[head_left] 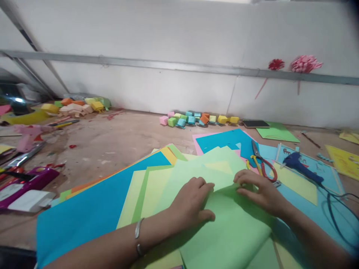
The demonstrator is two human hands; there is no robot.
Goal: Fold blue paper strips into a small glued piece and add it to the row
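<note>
A light green sheet (pixel 224 239) lies in the lower middle, its near part curving over in a soft fold. My left hand (pixel 193 203) rests on it with thumb and fingers apart, a silver bracelet on the wrist. My right hand (pixel 258 190) is at the sheet's right side, fingers curled toward the thumb around a lifted part of the green paper. Beneath are more pale yellow and green sheets and a large blue sheet (pixel 84 209) to the left.
Red-handled scissors (pixel 267 168) and a blue glue gun (pixel 303 168) with a cable lie right. Small coloured paper boxes (pixel 191 120) line the wall. At left are a pink glue gun (pixel 26 136) and a purple device (pixel 33 183). Paper flowers (pixel 305 64) hang on the wall.
</note>
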